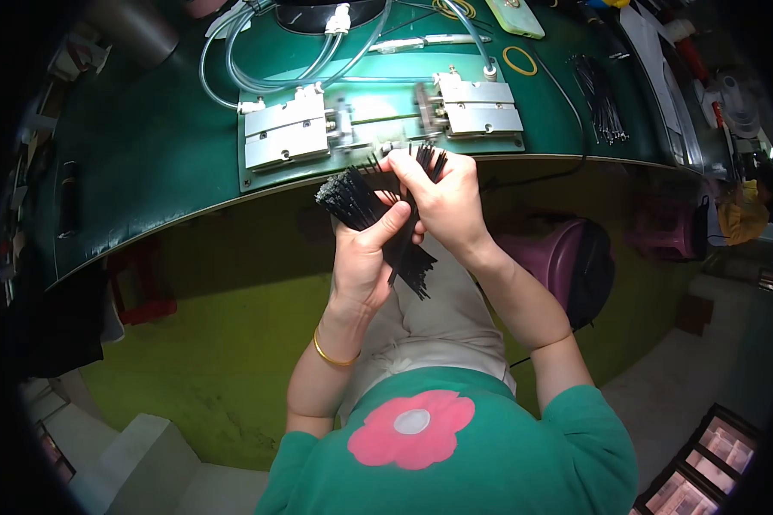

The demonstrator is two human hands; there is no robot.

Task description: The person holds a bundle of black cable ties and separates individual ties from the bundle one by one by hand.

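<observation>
Your left hand (pixel 362 249) is wrapped tight around the bundle of black strips (pixel 365 206), just in front of the metal fixture (pixel 378 120). Your right hand (pixel 442 202) pinches a few at the top, I think. Bundle runs diagonal, fanned end up-left, tail toward your lap. Looks early: most strips still bunched, another pile (pixel 599 99) waiting.
</observation>
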